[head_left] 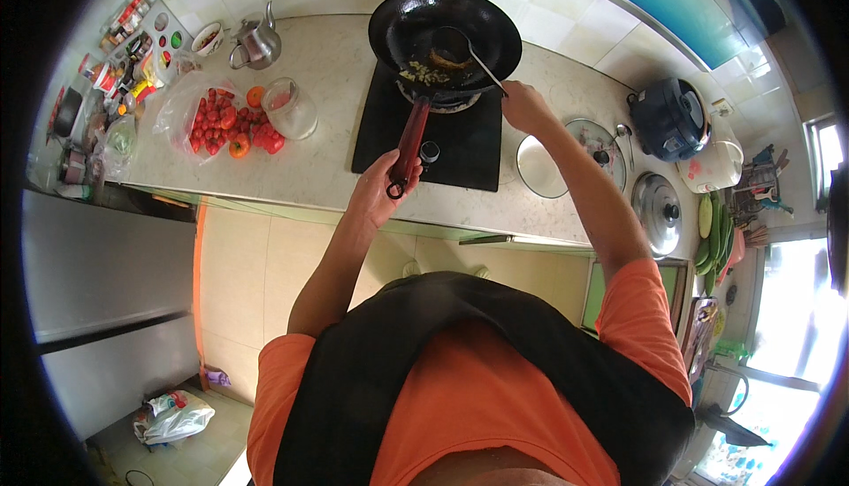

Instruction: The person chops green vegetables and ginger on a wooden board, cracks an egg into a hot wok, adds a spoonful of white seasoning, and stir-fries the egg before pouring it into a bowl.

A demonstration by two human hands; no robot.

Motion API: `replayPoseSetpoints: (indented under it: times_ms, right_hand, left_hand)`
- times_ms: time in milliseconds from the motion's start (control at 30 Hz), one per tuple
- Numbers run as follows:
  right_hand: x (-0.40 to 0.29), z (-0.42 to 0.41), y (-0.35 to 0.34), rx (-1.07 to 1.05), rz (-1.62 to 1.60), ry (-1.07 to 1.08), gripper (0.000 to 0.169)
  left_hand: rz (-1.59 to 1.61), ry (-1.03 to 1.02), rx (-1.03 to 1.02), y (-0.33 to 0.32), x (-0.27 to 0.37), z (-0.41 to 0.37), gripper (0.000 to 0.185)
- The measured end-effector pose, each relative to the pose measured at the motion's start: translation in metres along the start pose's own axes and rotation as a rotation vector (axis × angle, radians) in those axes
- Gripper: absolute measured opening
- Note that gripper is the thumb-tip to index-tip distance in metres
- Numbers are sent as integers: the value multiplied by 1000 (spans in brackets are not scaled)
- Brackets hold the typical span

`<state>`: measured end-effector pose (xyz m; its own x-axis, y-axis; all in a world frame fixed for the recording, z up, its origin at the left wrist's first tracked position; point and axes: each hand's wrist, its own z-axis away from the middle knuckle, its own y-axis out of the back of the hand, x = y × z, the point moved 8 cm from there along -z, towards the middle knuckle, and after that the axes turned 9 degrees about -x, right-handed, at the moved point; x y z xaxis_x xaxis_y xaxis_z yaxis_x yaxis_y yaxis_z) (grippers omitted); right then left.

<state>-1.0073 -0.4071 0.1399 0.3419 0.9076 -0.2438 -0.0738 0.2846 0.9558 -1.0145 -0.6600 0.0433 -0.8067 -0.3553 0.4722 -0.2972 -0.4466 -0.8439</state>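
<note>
A black wok (398,28) is tilted above a gas stove (464,154) with a black top. My left hand (381,191) is closed around the wok's reddish wooden handle (410,134). In my right hand (524,108) is the metal handle of a ladle (486,69), whose dark bowl lies inside the wok. Yellowish chopped bits (424,75) sit in the wok's near side, and some brownish food is at the ladle's edge. The burner under the wok is partly hidden. A control knob (429,152) is just right of the wok handle.
Left on the counter are red tomatoes and peppers (229,121), a glass jar (295,114) and a metal kettle (257,41). Right are a white bowl (540,171), a glass lid (613,148), a metal lid (653,211) and a dark blue rice cooker (670,118).
</note>
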Motion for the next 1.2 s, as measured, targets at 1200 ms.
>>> replayPoseSetpoints:
  times_ms: [1200]
  right_hand:
    - [16,-17,5,-18,-152,28,17]
  left_hand:
    - [-5,-3,19,3,0,-1,33]
